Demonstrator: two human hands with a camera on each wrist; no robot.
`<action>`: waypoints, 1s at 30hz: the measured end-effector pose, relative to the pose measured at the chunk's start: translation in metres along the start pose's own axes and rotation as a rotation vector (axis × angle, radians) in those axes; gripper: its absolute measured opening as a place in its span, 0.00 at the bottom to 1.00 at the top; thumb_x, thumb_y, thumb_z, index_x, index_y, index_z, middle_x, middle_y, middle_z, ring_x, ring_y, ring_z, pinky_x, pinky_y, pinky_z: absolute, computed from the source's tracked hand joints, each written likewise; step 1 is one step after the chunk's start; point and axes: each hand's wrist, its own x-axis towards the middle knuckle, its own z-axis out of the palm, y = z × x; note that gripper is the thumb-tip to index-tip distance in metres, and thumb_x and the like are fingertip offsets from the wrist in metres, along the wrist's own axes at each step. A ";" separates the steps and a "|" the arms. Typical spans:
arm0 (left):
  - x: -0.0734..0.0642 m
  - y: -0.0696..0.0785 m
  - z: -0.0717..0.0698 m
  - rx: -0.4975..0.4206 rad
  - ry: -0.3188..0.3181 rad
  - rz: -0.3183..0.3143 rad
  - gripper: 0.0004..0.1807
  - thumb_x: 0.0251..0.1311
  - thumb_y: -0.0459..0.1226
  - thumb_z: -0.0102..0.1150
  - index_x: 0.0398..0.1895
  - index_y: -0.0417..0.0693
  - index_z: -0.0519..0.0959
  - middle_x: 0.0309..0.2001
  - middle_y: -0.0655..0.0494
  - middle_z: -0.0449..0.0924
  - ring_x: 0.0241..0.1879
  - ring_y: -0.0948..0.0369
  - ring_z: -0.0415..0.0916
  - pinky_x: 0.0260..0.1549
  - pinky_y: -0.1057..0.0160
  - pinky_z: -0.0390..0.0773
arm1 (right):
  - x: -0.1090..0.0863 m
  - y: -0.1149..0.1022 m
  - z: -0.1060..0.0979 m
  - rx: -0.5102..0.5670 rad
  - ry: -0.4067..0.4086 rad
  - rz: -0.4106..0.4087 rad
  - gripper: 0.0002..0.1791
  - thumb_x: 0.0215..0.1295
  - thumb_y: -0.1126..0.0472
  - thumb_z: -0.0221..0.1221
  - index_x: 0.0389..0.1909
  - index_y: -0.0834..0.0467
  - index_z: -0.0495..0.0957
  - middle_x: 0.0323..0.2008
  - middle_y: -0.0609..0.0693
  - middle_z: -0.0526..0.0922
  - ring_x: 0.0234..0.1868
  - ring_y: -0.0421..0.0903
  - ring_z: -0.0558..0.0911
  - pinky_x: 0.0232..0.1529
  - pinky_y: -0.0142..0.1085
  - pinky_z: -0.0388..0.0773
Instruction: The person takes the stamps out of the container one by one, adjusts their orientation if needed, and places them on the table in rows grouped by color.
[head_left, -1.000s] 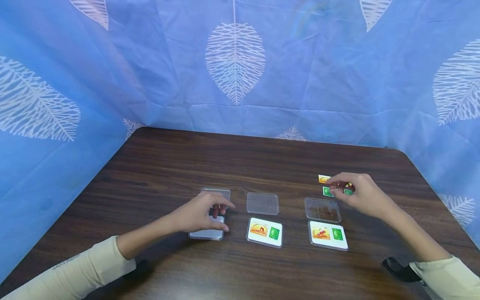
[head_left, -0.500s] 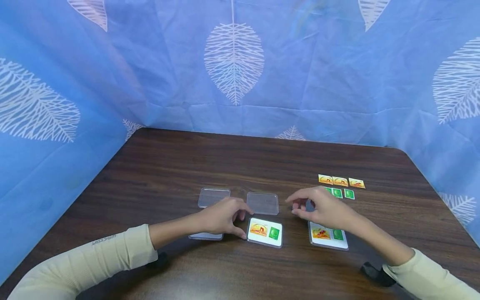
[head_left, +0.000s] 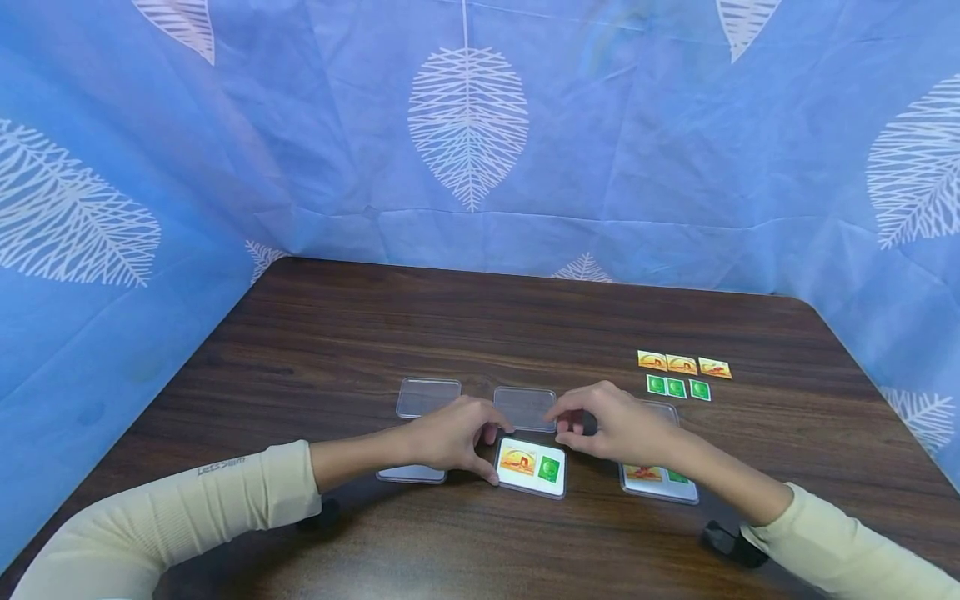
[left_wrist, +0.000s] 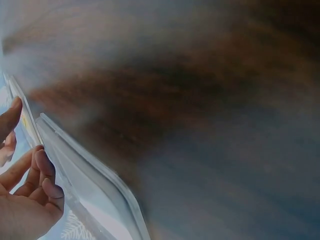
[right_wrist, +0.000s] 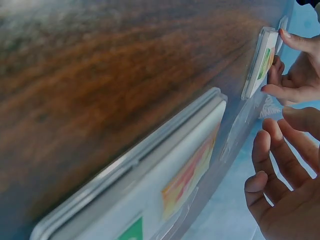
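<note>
In the head view, the middle clear plastic case (head_left: 529, 492) holds a white insert with an orange picture and a green picture. My left hand (head_left: 450, 432) is at its left end, thumb and index finger spread straight at the corners. My right hand (head_left: 615, 425) has its fingertips right at the right edge of the middle clear lid (head_left: 524, 408), just behind that case. Its thumb and fingers are apart with nothing between them in the right wrist view. Under my right forearm sits the right case (head_left: 660, 492), also with an orange and a green picture.
Three orange stamp-like pieces (head_left: 682, 365) and three green ones (head_left: 676, 388) lie in rows at the back right. A clear lid (head_left: 427, 397) and a case with a white insert (head_left: 412, 474) are at the left. Another lid (head_left: 666, 411) is partly behind my right hand.
My right hand has moved left and nearer from the rows of small pieces to the middle lid. My left hand has moved right from the left case to the middle case.
</note>
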 end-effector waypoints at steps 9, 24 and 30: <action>0.003 0.000 0.003 -0.011 -0.009 0.010 0.27 0.49 0.37 0.83 0.50 0.34 0.83 0.31 0.58 0.75 0.24 0.72 0.64 0.25 0.74 0.68 | 0.004 -0.002 0.006 0.029 -0.024 -0.014 0.08 0.67 0.70 0.65 0.45 0.59 0.86 0.32 0.39 0.80 0.29 0.33 0.75 0.30 0.31 0.74; 0.005 0.003 0.004 -0.042 -0.016 -0.022 0.23 0.47 0.37 0.85 0.43 0.38 0.83 0.28 0.61 0.74 0.25 0.72 0.64 0.26 0.73 0.67 | 0.020 -0.010 0.021 0.061 -0.096 -0.028 0.07 0.66 0.70 0.65 0.43 0.61 0.87 0.29 0.37 0.79 0.28 0.31 0.74 0.29 0.29 0.75; 0.004 0.001 0.004 -0.051 -0.014 -0.005 0.21 0.47 0.37 0.85 0.38 0.40 0.82 0.26 0.61 0.73 0.24 0.72 0.64 0.26 0.73 0.67 | 0.025 -0.015 0.027 0.064 -0.091 -0.029 0.08 0.62 0.68 0.71 0.41 0.61 0.87 0.31 0.41 0.82 0.30 0.32 0.75 0.31 0.29 0.78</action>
